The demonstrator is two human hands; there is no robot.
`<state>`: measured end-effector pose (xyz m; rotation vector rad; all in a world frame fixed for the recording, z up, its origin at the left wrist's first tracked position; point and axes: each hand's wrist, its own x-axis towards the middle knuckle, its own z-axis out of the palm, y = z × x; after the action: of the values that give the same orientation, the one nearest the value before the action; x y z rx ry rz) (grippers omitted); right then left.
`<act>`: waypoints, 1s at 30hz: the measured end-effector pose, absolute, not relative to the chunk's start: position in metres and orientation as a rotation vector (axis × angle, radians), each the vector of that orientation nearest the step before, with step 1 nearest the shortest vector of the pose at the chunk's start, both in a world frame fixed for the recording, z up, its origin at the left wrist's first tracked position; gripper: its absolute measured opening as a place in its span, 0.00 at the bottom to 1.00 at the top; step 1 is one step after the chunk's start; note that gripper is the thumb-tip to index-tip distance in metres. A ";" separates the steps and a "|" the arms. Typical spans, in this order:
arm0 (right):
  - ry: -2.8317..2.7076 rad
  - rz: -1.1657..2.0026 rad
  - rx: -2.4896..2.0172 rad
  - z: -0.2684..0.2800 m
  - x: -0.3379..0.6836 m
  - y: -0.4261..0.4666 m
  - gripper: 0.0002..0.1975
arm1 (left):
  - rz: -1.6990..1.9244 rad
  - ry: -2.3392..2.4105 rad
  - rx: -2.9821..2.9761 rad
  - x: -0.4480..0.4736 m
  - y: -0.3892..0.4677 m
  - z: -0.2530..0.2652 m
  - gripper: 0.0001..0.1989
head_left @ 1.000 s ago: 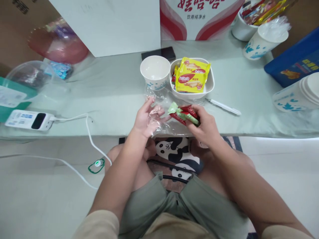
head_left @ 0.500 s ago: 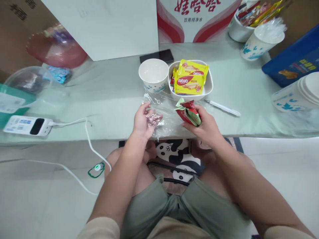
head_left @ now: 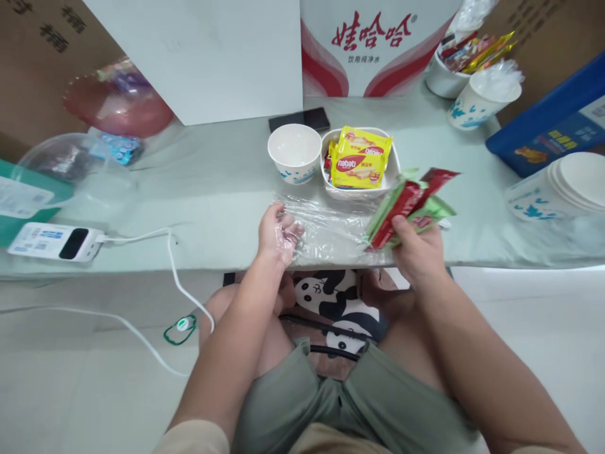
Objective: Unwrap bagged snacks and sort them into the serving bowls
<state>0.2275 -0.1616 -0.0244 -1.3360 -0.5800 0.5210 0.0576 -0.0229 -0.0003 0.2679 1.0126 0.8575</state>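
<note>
My left hand (head_left: 278, 236), palm up with curled fingers, grips the near left part of a clear plastic bag (head_left: 326, 224). The crinkled bag lies flat along the table's front edge. In my right hand (head_left: 420, 249), several red and green snack packets (head_left: 401, 211) are fanned out, thumb across them, over the bag's right end. Just beyond the bag stand a white paper bowl (head_left: 293, 154) with a blue pattern, which looks bare inside, and a white dish (head_left: 396, 167) holding yellow wafer packets (head_left: 362, 157).
A black phone (head_left: 307, 118) lies behind the paper bowl. Stacked paper cups (head_left: 543, 189), a blue snack box (head_left: 543, 135) and a filled paper cup (head_left: 482, 101) stand at right. At left are a power bank (head_left: 54, 241) with a white cable and a red bowl (head_left: 118, 110).
My right hand has moved right with the snack packets, which now show broadside instead of end-on. The plastic bag is spread wider and flatter. My left hand has barely moved.
</note>
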 end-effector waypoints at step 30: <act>-1.759 0.287 -2.241 0.057 0.317 -0.007 0.25 | 0.733 0.976 0.441 0.051 -0.019 -0.003 0.09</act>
<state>0.3173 -0.0067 0.0570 -2.2409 -1.7592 0.2872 0.0513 -0.0185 -0.0025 0.4413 0.9764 0.7325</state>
